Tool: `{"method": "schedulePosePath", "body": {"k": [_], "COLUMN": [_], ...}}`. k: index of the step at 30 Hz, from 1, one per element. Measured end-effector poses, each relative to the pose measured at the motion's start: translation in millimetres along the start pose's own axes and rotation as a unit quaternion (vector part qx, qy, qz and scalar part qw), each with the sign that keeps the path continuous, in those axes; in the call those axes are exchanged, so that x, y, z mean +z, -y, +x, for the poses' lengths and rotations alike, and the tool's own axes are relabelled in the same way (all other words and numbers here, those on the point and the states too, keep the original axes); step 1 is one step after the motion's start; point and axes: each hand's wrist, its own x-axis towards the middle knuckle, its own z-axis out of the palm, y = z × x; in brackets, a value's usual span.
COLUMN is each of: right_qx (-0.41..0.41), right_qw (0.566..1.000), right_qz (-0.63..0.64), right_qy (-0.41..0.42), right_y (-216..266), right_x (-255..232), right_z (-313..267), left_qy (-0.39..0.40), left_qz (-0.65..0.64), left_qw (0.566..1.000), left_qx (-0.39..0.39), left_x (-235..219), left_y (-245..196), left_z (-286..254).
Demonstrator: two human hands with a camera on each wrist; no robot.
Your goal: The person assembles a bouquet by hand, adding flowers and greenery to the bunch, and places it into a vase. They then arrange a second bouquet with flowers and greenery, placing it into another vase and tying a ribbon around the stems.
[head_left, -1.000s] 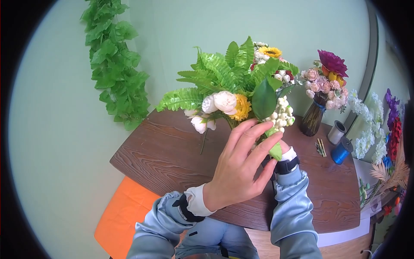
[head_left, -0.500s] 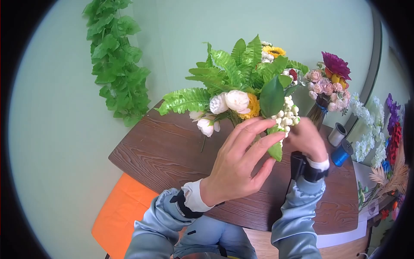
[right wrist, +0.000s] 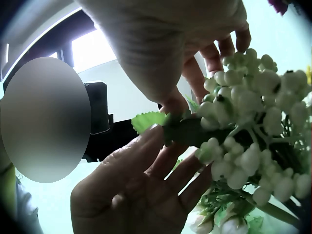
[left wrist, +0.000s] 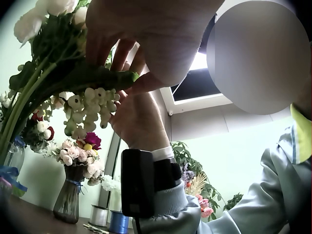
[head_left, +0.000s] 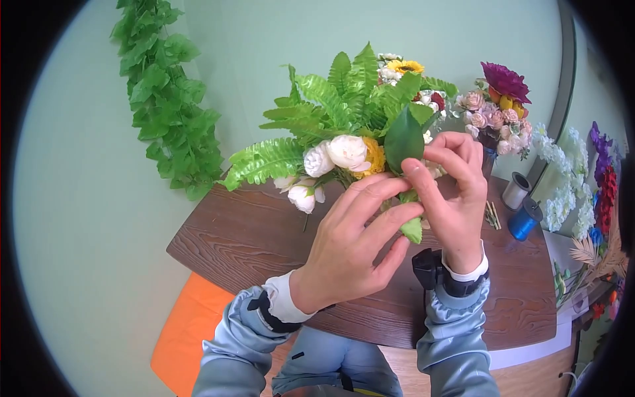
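Observation:
A floral arrangement stands in front of me, with green fern fronds (head_left: 331,109), white flowers (head_left: 348,152) and a yellow flower (head_left: 372,157). My left hand (head_left: 347,245) pinches a green leaf (right wrist: 150,120) between thumb and fingers; its bright tip sticks out beyond them. Opposite it, my right hand (head_left: 460,205) has thumb and curled fingers at the same leaf, beside the white berry sprig (right wrist: 243,102). A broad dark green leaf (head_left: 404,140) rises just above both hands and overlaps the right fingertips. Most berries are hidden behind the right hand in the head view.
On the dark wooden table (head_left: 264,228) stand a vase of pink flowers (head_left: 493,116), a silver spool (head_left: 516,192) and a blue spool (head_left: 526,220). Short sticks (head_left: 492,215) lie beside them. A leafy garland (head_left: 165,99) hangs at left; more flowers (head_left: 562,178) stand at right.
My right hand moves out from beneath the berries to the right, then comes back up to the leaf and covers the berries. My left hand keeps its pinch.

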Motion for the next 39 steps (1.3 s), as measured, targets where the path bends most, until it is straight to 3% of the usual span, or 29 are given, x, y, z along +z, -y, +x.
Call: {"method": "schedulePosePath", "body": {"k": [8, 14, 28, 39], "right_qx": [-0.037, -0.013, -0.014, -0.013], "right_qw": [0.999, 1.0, 1.0, 1.0], "right_qz": [-0.013, -0.012, 0.019, 0.014], "right_qy": [-0.015, -0.011, 0.001, -0.002], "right_y": [-2, -1, -2, -3], "right_x": [6, 7, 7, 7], "right_z": [-2, -1, 0, 1], "left_qy": [0.089, -0.037, -0.012, -0.022], "left_qz": [0.022, 0.176, 0.288, 0.293], "left_qw": [0.996, 0.983, 0.954, 0.954], "left_qx": [0.009, 0.024, -0.078, -0.063], "left_x": [-22, -38, -25, -28], "left_y": [-10, -2, 13, 21], "left_z": [6, 19, 32, 23]}}
